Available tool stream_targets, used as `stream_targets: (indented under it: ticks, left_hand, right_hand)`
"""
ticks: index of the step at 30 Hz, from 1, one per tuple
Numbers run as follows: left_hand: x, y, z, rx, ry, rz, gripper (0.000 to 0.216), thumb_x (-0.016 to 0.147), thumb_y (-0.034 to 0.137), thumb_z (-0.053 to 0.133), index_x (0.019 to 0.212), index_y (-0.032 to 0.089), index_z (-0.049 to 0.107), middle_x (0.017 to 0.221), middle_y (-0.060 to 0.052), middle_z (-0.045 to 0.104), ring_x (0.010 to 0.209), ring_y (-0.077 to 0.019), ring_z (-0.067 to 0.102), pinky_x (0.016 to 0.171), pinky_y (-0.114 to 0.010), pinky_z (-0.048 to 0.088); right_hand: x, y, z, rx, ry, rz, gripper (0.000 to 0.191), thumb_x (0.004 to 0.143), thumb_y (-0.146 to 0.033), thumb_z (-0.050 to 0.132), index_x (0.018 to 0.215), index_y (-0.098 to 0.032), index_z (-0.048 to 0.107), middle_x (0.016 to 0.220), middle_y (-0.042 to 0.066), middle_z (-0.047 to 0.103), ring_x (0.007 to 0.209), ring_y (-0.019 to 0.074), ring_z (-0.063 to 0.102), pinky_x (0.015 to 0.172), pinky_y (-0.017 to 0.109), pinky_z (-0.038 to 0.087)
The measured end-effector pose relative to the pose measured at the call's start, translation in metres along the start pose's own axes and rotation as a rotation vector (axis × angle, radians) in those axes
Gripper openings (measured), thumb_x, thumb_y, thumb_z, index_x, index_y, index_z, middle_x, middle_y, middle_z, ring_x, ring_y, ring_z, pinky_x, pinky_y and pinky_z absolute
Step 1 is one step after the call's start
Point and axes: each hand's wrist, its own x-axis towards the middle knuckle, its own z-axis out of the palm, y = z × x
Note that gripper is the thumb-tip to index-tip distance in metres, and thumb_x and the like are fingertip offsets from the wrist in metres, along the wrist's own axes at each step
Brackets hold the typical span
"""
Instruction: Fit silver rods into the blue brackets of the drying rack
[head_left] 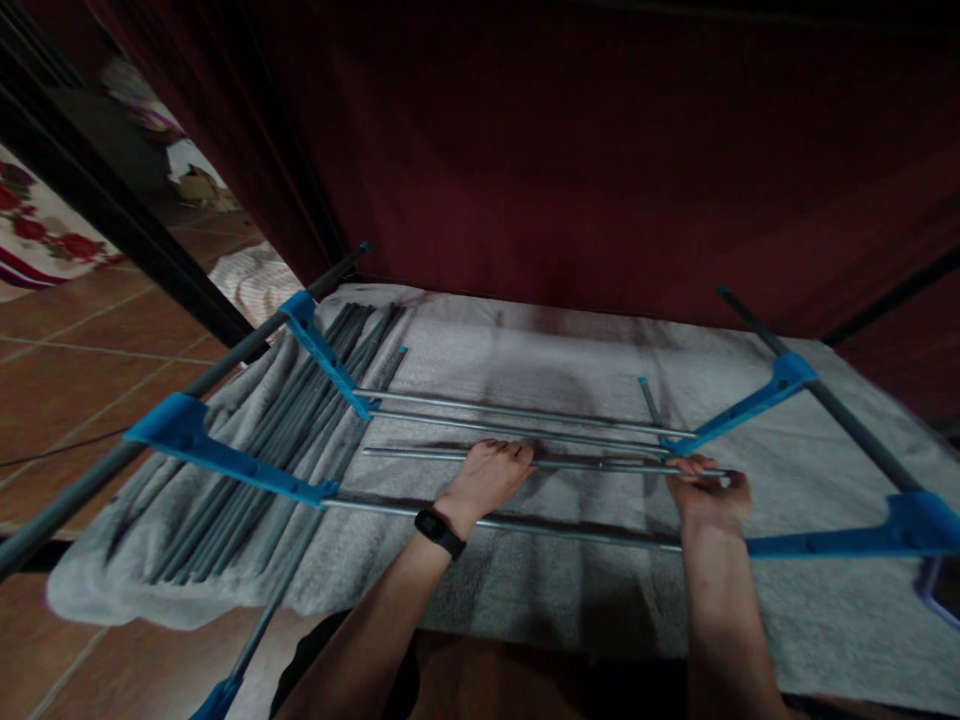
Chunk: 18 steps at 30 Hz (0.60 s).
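A rack frame of grey metal rods and blue plastic connectors lies over a grey towel on the floor. My left hand, with a black band on its wrist, is closed over a thin metal rod near its middle. My right hand grips the same rod at its right end, next to a blue connector. Two more thin rods run parallel just beyond it. Another rod passes under my wrists.
A bundle of loose grey rods lies on the towel's left part. Blue connectors join thick side poles at left and right. A dark red curtain hangs behind. Brown floor tiles lie at left.
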Motion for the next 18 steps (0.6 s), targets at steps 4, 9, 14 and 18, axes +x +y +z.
stream_targets:
  ticks: [4, 9, 14, 18]
  left_hand:
    - [-0.001, -0.005, -0.001, 0.015, 0.028, -0.094, 0.025, 0.094, 0.04, 0.053, 0.092, 0.018, 0.064, 0.086, -0.007, 0.069, 0.083, -0.0214, 0.066, 0.074, -0.033, 0.045]
    - [-0.002, -0.008, -0.006, 0.031, 0.035, -0.214, 0.038, 0.092, 0.051, 0.051, 0.089, 0.017, 0.067, 0.086, -0.009, 0.069, 0.082, -0.0232, 0.066, 0.073, -0.034, 0.045]
    - [-0.002, -0.008, -0.011, 0.001, 0.013, -0.181, 0.042, 0.094, 0.052, 0.046, 0.088, 0.017, 0.069, 0.081, -0.009, 0.07, 0.079, -0.0217, 0.066, 0.07, -0.032, 0.045]
    - [-0.002, -0.011, -0.014, 0.014, -0.017, -0.185, 0.045, 0.094, 0.055, 0.043, 0.089, 0.018, 0.069, 0.081, -0.008, 0.071, 0.077, -0.0222, 0.067, 0.068, -0.031, 0.044]
  right_hand:
    - [0.002, -0.002, -0.002, 0.044, -0.005, 0.002, 0.038, 0.093, -0.048, 0.016, 0.073, -0.023, 0.035, 0.056, -0.004, 0.042, 0.041, 0.0122, 0.04, 0.037, 0.027, 0.031]
    - [0.0, -0.007, -0.002, 0.232, -0.012, 0.116, 0.035, 0.089, -0.053, 0.027, 0.072, -0.025, 0.04, 0.056, -0.003, 0.043, 0.04, 0.0166, 0.041, 0.033, 0.031, 0.031]
    - [-0.004, -0.007, 0.0, 0.266, -0.018, 0.154, 0.035, 0.089, -0.052, 0.024, 0.071, -0.027, 0.041, 0.054, -0.004, 0.039, 0.039, 0.0176, 0.038, 0.031, 0.032, 0.029]
    - [-0.006, 0.0, 0.002, 0.086, -0.028, 0.009, 0.037, 0.091, -0.049, 0.018, 0.072, -0.023, 0.037, 0.054, -0.005, 0.036, 0.039, 0.0119, 0.035, 0.034, 0.027, 0.029]
